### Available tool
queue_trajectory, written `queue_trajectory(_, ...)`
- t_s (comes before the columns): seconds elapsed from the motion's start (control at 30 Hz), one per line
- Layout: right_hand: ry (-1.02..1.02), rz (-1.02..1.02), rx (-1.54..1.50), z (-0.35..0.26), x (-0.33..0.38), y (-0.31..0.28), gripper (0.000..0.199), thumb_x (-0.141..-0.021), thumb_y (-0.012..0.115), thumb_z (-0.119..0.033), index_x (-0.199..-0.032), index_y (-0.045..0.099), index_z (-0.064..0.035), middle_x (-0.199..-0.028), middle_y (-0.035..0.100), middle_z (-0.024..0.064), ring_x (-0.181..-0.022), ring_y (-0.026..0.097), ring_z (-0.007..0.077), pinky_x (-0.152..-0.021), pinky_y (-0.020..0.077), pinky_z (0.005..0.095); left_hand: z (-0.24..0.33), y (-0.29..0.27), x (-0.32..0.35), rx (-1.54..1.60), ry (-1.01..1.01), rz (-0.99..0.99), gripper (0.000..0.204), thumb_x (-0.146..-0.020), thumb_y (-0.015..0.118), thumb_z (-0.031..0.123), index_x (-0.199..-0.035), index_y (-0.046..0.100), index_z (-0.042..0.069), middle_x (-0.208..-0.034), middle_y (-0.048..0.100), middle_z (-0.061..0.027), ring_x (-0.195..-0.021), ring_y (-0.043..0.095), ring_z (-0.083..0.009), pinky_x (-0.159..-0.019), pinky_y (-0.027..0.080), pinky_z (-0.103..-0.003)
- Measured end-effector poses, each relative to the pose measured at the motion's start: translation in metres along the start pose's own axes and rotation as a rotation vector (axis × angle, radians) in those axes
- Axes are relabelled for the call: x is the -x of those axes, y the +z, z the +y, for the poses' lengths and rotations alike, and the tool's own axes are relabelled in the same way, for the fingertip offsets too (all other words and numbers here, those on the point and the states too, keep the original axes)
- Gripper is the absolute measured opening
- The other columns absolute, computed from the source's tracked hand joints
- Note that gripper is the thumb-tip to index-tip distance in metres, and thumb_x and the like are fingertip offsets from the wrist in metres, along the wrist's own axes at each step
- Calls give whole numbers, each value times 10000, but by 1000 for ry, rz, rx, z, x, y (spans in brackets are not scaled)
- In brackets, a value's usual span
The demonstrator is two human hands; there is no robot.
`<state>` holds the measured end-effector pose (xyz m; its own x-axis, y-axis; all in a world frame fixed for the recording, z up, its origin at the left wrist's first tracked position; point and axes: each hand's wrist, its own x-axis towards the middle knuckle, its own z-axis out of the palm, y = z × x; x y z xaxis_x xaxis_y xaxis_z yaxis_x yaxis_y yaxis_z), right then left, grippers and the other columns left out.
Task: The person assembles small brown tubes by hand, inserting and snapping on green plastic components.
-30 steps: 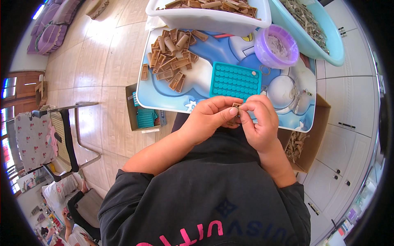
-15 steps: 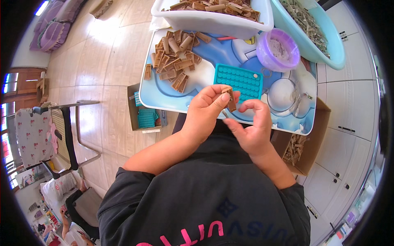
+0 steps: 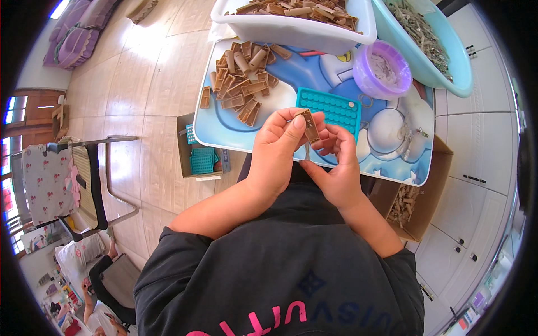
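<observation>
Above the near edge of the table, my left hand (image 3: pixel 278 140) pinches a small hollow brown plastic shell (image 3: pixel 308 126), its open side with inner ribs facing up. Close against it, my right hand (image 3: pixel 335 162) has its fingers curled by the shell's lower end. A thin silvery piece (image 3: pixel 307 152) shows at the right thumb tip; its far end and exact grip are hidden. Just beyond the hands lies a teal studded tray (image 3: pixel 330 107) with one small pale round bit on a corner. A heap of similar brown shells (image 3: pixel 241 75) is on the left part of the table.
At the back stand a white tub (image 3: pixel 297 27) of brown shells, a purple lined bowl (image 3: pixel 382 70) and a pale teal basin (image 3: pixel 457 78) of metal strips. Cardboard boxes flank the table (image 3: pixel 224 131): one (image 3: pixel 185 162) holds teal trays, another (image 3: pixel 434 196) beige scraps. A person sits lower left.
My right hand has moved in to the left, its fingers closing toward the brown shell. The shell has risen slightly and turned to show more of its hollow side. The view has shifted slightly.
</observation>
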<state>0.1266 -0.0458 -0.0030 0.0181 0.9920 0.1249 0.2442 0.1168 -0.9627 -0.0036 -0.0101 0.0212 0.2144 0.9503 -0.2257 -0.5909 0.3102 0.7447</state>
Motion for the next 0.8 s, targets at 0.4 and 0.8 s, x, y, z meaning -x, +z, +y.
queue_trajectory(0.4, 365, 52, -491, -5, 2, -11, 111, -872, 585, -59, -947, 569, 23, -834, 627, 77, -716, 624, 133, -639, 513, 243, 8, -1, 3, 86, 25, 40, 179, -955, 447, 183, -1070, 468, 47, -1114, 580, -178, -1007, 595, -268, -903, 477, -416)
queue_trajectory(0.8, 330, 201, -505, 0, -2, -19, 171, -905, 559, -158, -904, 526, 9, -738, 607, 91, -611, 622, 150, -575, 517, 252, 8, -3, 7, 122, 28, -18, 185, -960, 430, 186, -1097, 460, 67, -1054, 597, -158, -941, 618, -239, -863, 500, -407)
